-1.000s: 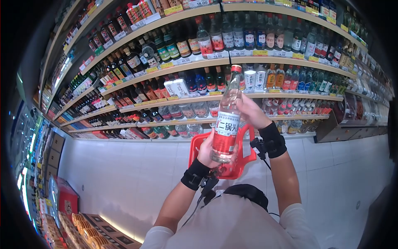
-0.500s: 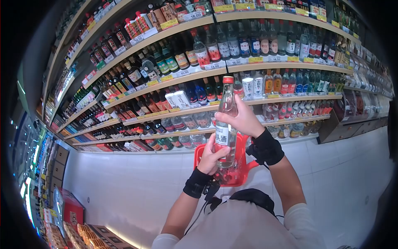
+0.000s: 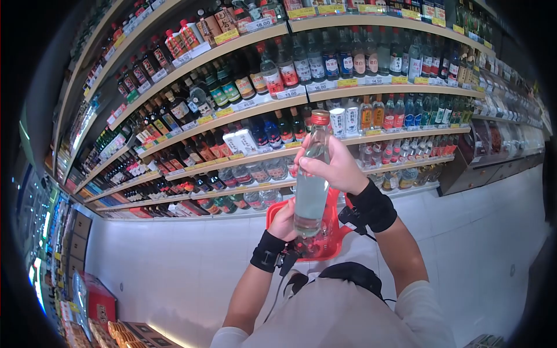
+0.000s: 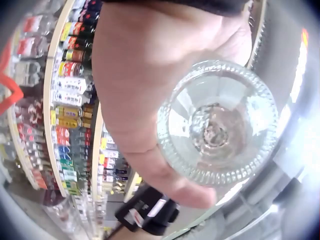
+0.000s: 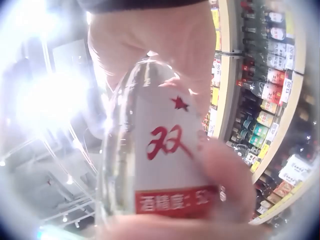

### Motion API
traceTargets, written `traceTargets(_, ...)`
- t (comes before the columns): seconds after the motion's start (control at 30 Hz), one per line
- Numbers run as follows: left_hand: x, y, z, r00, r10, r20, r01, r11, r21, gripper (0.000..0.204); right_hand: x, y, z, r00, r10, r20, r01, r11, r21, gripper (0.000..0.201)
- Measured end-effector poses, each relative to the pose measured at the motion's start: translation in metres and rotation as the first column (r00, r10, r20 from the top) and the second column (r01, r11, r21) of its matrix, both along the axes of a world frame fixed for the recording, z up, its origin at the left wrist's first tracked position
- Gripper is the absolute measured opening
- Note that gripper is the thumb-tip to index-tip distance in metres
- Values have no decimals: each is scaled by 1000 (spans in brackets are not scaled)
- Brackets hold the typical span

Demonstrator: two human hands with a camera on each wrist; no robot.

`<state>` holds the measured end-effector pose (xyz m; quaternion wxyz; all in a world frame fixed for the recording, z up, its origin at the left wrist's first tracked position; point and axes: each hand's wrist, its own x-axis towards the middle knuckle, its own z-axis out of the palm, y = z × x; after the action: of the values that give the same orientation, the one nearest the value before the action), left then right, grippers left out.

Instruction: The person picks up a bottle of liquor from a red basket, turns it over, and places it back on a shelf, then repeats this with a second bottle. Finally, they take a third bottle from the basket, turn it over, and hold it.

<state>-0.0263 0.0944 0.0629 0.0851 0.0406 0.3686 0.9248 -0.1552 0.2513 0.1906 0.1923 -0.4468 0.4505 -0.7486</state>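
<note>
Wooden-edged shelving [image 3: 380,90], bottles in rows: curves across ahead of me, its front edges the hard limit forward. Pale tiled floor [image 3: 191,272]: wide open room to the left of the basket. Red plastic basket [image 3: 333,246]: below the bottle in view, clear items inside; its rim is the near edge. Height above it: cannot tell. Clear glass bottle with a red cap [image 3: 311,194]: off the shelves, between my hands, cap end toward the shelving, not in the basket. Right hand [image 3: 339,168]: thumb and fingers clamped round the upper part. Left hand [image 3: 282,223]: curled about the base end. Red-and-white label [image 5: 167,145]: faces away from me. Release onto any surface: not done.
</note>
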Motion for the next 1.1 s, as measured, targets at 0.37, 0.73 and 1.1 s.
traceTargets(0.37,6,8,22,963,116,-243,-247,739,-626,83,18,-6,5,956,-168,-242,191,979,77,33)
traceTargets(0.73,-5,-26,11,865,261,-428,-501,452,-738,67,65,-37,15,957,-183,-226,225,958,177,29)
traceTargets(1.1,14,-44,10,887,100,-452,-418,590,-691,54,101,-71,6,930,-264,-257,335,896,292,26)
